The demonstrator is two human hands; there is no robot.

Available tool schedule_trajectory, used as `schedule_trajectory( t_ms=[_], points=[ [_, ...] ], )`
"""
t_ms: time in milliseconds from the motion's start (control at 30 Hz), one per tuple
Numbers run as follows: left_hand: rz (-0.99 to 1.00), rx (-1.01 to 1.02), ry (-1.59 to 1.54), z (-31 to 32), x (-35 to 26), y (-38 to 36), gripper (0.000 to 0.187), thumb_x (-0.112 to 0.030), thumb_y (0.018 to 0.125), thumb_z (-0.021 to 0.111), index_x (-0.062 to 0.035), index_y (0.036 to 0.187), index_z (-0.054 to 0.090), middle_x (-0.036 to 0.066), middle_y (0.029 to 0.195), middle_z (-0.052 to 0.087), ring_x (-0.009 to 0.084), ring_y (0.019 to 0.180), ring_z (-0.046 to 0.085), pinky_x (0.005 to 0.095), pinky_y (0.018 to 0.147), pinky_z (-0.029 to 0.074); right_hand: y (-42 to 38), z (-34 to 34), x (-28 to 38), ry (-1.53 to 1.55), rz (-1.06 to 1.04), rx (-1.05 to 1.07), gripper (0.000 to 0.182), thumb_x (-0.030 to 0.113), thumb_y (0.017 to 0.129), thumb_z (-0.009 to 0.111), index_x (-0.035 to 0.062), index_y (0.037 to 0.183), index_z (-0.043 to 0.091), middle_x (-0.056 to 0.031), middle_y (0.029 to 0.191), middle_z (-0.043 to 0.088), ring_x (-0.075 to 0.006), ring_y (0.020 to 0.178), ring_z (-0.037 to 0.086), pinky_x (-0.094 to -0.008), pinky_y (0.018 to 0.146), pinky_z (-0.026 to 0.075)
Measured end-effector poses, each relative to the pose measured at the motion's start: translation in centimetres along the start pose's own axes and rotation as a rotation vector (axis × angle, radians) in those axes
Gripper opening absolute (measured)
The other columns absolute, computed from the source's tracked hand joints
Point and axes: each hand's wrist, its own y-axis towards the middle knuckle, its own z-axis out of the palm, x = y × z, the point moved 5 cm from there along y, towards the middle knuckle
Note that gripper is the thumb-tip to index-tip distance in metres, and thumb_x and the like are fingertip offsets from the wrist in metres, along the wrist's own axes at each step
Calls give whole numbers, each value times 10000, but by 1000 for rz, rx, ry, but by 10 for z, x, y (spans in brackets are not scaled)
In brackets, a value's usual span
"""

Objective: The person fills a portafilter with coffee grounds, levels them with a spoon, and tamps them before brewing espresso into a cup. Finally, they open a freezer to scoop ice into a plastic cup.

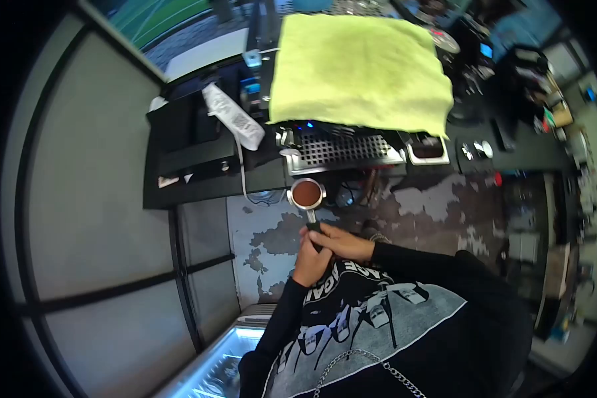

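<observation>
Steel portafilter [311,215], centre of frame, filled with brown grounds [306,194], basket facing up, presumably so nothing spills. Black handle [314,227], below it, held by both hands: left hand [312,261] wrapped around, right hand [345,243] closed on it from the right, likely for steadiness. Just above: grated tray [341,151] at the front of the black counter [212,189], apparently for drips. Upper centre: yellow-green towel [361,69], spread flat, perhaps as a cover; what lies beneath, mostly hidden.
</observation>
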Motion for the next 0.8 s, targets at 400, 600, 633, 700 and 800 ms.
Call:
schedule_trajectory(
  t_ms=[400, 600, 633, 700, 800],
  points=[
    [12, 516, 390, -47, -66, 16, 545, -474, 1091, 474, 3, 1335, 575, 175, 1164, 705, 280, 1080, 682, 386, 909, 530, 13, -72, 27, 435, -256, -287, 301, 392, 1106, 479, 102, 1028, 450, -9, 845, 512, -106, 637, 533, -300, 555, 534],
    [-292, 685, 118, -55, -34, 0, 600, -502, 1118, 375, 14, 1382, 531, 114, 1251, 666, 184, 1075, 647, 334, 927, 522, 58, -77, 59, 582, -500, -400, 328, 405, 1118, 431, 82, 1067, 450, -58, 876, 521, -158, 613, 581, -357, 508, 550],
    [-304, 705, 137, -58, -27, 0, 611, -508, 1119, 364, 18, 1384, 527, 114, 1252, 666, 184, 1076, 645, 335, 931, 521, 68, -76, 62, 556, -541, -460, 328, 391, 1120, 428, 72, 1044, 441, -59, 851, 531, -160, 591, 580, -351, 509, 549],
    [-341, 770, 185, -69, -5, 6, 604, -509, 1120, 354, 8, 1366, 544, 102, 1242, 665, 173, 1081, 637, 334, 934, 523, 81, -70, 76, 553, -562, -584, 337, 381, 1120, 427, 61, 1015, 425, -62, 817, 542, -165, 572, 585, -347, 502, 542],
    [-381, 868, 429, -93, 8, 20, 619, -533, 1112, 358, -1, 1358, 556, 90, 1216, 667, 168, 1068, 636, 328, 931, 523, 101, -64, 92, 529, -684, -708, 334, 348, 1119, 438, 40, 995, 401, -87, 816, 571, -177, 553, 617, -344, 462, 531]
  ],
)
